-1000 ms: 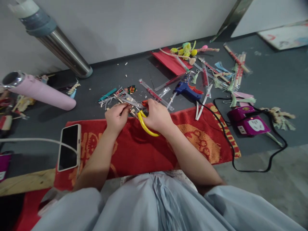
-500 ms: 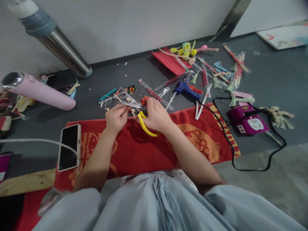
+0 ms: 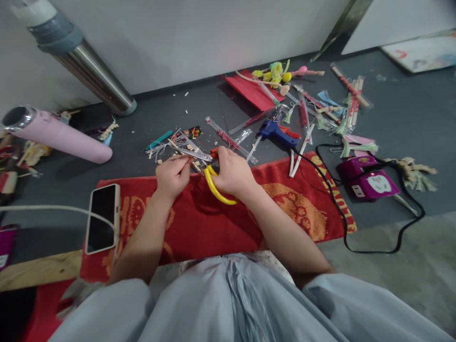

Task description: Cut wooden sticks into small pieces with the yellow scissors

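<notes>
At the left edge of the frame a pink bottle (image 3: 67, 137) lies slanting in view, and a steel flask (image 3: 94, 71) fills the upper left. At lower left a phone (image 3: 103, 218) lies face up on a red towel (image 3: 213, 232) spread along the near edge of the grey desk (image 3: 156, 109), a white cable (image 3: 53, 207) crossing it. Left of centre are a teal pen (image 3: 159, 140) and pale scraps. Just below them is the left hand (image 3: 173, 175), its fingers curled in toward their tips; I cannot tell whether this grip has anything pinched. At centre are the yellow-handled scissors (image 3: 209, 180), blades pointing left above the left fingertips. The right hand (image 3: 233, 171) has its grip closed around the handle, an orange piece showing beside its fingers. Above right of it lies a red folder (image 3: 245, 92), then a blue glue gun (image 3: 278, 134) on the desk. In the upper right lie wrapped sticks (image 3: 355, 104); below them sits a purple power block (image 3: 363, 183), with a black cord looping past the desk's edge.
</notes>
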`<state>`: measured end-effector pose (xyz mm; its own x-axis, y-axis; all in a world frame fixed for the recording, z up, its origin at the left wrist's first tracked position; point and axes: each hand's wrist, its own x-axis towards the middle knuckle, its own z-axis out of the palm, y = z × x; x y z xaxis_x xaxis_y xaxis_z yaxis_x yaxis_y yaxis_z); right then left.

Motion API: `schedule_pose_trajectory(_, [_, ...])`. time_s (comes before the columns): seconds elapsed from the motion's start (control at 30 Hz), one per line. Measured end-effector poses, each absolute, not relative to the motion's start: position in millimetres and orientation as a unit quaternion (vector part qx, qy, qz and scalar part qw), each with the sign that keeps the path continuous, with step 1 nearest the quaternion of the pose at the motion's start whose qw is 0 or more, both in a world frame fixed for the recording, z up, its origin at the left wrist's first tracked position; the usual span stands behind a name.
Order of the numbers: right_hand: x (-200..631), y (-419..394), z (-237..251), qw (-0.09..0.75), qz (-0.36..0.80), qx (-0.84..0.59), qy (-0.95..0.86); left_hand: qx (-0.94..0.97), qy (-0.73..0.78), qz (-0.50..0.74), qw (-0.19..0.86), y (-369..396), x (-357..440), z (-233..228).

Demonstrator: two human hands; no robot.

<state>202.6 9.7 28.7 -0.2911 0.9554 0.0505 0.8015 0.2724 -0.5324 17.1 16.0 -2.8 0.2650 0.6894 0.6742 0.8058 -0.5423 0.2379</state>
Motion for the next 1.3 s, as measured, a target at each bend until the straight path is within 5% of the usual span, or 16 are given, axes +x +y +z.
schedule_pose_trajectory(0.43, [203.7, 8.9, 35.1, 0.132, 0.194, -0.561, -0.794, -0.79, -0.476, -0.37, 0.111, 11.9, 21.2, 4.3])
schedule_pose_trajectory(0.8, [206.5, 15.7, 35.4, 0.141, 0.211, -0.603, -0.756, -0.75, -0.533, -0.389, 0.038, 14.4, 23.8, 4.0])
schedule_pose_trajectory(1.3, [207.4, 17.5, 31.4, 0.159, 0.215, -0.63, -0.729, -0.664, -0.736, -0.13, 0.026, 24.0, 13.3, 3.1])
